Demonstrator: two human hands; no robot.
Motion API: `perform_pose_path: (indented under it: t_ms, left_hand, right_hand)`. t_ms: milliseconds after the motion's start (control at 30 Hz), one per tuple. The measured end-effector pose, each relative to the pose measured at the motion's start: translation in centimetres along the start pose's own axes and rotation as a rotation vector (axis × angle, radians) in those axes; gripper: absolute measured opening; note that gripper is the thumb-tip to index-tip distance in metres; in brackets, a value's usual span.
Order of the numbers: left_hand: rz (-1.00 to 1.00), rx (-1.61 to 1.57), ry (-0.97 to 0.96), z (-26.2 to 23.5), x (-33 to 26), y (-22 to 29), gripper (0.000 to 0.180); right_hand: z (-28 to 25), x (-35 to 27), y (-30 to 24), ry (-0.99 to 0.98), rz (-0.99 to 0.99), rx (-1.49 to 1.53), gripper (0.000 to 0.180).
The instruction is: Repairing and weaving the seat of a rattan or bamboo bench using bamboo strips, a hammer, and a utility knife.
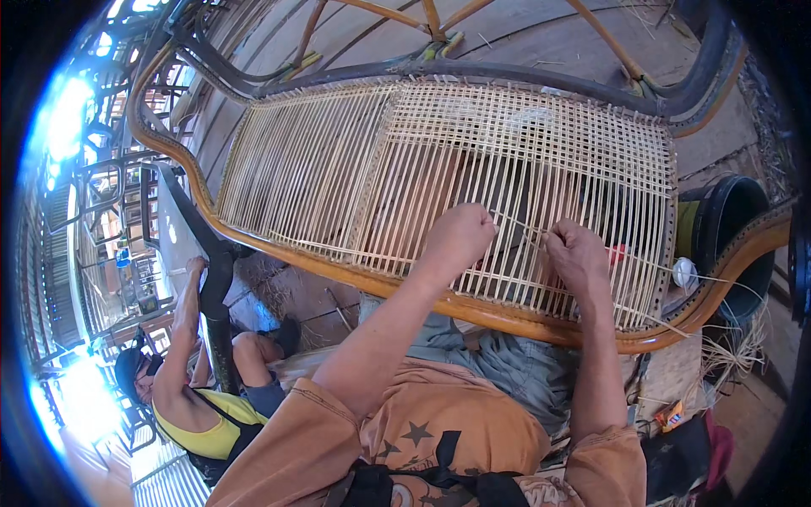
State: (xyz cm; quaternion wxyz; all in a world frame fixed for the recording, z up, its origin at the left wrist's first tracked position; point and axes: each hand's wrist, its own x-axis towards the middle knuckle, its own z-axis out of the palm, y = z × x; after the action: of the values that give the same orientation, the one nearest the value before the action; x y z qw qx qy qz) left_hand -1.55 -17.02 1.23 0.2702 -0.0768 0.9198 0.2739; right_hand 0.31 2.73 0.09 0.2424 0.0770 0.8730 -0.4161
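Seen from above, a person sits with a large curved wooden furniture frame [279, 258] tipped across the lap, its seat panel partly woven with pale cane. Both bare hands work at the near edge of the woven cane panel [473, 160].

A thin cane strand [519, 226] runs between the two hands. Its long axis slants from upper left to lower right, from the left hand across to the right, then trails on past the right hand toward the frame's right end. The left hand [459, 235] is closed into a fist around the strand's upper end, knuckles facing up, with the forearm reaching in from the lower middle of the picture. The right hand [578, 253] sits just beside it, to the right and slightly lower, fingers curled and pinching the same strand against the upright canes. Its forearm rises almost straight from the lower edge. The two hands are near each other but not touching, and the strand lies taut between them.

The panel is densely woven on the right half and holds only parallel strands on the left. A dark bucket [726, 228] stands at the far right, behind the frame. At lower left, another person in a yellow top [207, 427] sits on the floor, one arm raised to a dark upright post [218, 313].
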Motion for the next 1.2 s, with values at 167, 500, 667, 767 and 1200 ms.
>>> perform_pose_path:
  t_ms: [167, 500, 667, 767, 1200]
  left_hand:
    - [-0.099, -0.168, -0.117, -1.2, 0.4, 0.3, 0.019]
    - [0.189, 0.319, 0.198, 0.7, -0.5, -0.7, 0.019]
    - [-0.014, -0.179, -0.004, -1.3, 0.2, -0.6, 0.016]
    - [-0.013, -0.19, -0.03, -1.4, 0.0, -1.0, 0.02]
    - [0.136, 0.111, 0.091, 0.1, 1.5, -3.3, 0.02]
  right_hand:
    - [-0.2, 0.0, 1.4, -0.014, -0.006, 0.063, 0.026]
    - [0.8, 0.4, -0.5, 0.027, 0.009, -0.08, 0.029]
    - [0.4, 0.0, 0.0, -0.015, 0.051, 0.006, 0.028]
    - [0.9, 0.0, -1.6, -0.021, 0.084, -0.212, 0.031]
    - [2.5, 0.4, -0.2, 0.082, 0.109, 0.153, 0.03]
